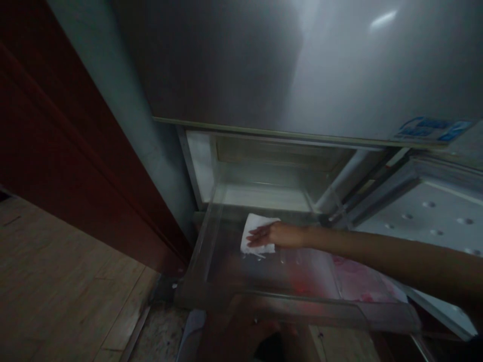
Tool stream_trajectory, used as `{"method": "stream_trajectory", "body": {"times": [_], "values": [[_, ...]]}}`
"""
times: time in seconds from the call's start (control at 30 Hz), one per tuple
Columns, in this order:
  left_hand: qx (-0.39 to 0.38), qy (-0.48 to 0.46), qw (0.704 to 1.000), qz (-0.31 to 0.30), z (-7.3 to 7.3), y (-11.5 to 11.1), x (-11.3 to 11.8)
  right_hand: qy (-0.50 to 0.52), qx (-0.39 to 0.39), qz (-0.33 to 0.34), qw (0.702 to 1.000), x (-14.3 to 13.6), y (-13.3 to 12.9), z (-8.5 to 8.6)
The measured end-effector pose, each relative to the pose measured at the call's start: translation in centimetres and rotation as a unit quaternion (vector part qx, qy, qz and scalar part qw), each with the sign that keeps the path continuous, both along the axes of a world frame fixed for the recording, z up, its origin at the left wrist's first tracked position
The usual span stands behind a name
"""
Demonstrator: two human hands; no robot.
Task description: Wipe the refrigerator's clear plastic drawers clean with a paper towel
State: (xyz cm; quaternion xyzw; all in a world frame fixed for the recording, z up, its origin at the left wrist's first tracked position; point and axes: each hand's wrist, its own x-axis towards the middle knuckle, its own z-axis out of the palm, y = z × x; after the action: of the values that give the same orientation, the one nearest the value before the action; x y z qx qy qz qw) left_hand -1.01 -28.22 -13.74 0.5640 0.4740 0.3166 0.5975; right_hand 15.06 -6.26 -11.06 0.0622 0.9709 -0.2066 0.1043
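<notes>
My right hand point(269, 235) reaches in from the right and presses a folded white paper towel point(251, 223) against the floor of a clear plastic drawer point(298, 297). Its fingers lie over the towel, pointing left. The drawer is pulled out of the open lower compartment point(260, 196) of a fridge. A few wet-looking marks show on the drawer floor near the towel. My left hand is not in view; blurred shapes below the drawer front are too dim to make out.
A grey fridge door point(241, 65) closes off the section above. The opened lower door point(445, 211) stands at the right. At the left are a dark red door frame point(94, 166) and a tiled floor point(68, 281). Pink-patterned material point(358, 279) shows through the drawer's right side.
</notes>
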Motion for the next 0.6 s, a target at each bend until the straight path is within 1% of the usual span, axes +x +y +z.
{"method": "stream_trajectory", "body": {"times": [0.07, 0.13, 0.17, 0.23, 0.3, 0.37, 0.5, 0.6], "values": [[0.004, -0.013, 1.000, -0.008, -0.1, 0.0, 0.1, 0.000, -0.027, 0.040, 0.999, 0.1, -2.8, -0.4], [0.010, -0.028, 0.999, -0.014, -0.2, 0.2, 0.2, 0.001, -0.047, 0.068, 0.997, 0.2, -4.4, -0.7], [0.013, -0.035, 0.999, -0.016, -0.3, 0.2, 0.3, 0.002, -0.053, 0.077, 0.996, 0.2, -4.6, -0.8], [0.019, -0.046, 0.999, -0.016, -0.5, 0.3, 0.3, 0.003, -0.056, 0.080, 0.995, 0.1, -3.9, -1.1], [0.023, -0.052, 0.998, -0.012, -0.7, 0.2, 0.3, 0.006, -0.049, 0.066, 0.997, 0.0, -2.0, -1.2], [0.023, -0.056, 0.998, -0.005, -0.9, 0.0, 0.3, 0.013, -0.036, 0.038, 0.999, -0.2, 0.6, -1.1], [0.019, -0.063, 0.998, -0.004, -0.8, -0.1, 0.3, 0.034, 0.006, -0.046, 0.998, -0.4, 6.2, -0.4], [0.017, -0.061, 0.998, -0.013, -0.4, 0.2, 0.2, 0.050, 0.037, -0.110, 0.992, -0.7, 9.8, -0.1]]}}
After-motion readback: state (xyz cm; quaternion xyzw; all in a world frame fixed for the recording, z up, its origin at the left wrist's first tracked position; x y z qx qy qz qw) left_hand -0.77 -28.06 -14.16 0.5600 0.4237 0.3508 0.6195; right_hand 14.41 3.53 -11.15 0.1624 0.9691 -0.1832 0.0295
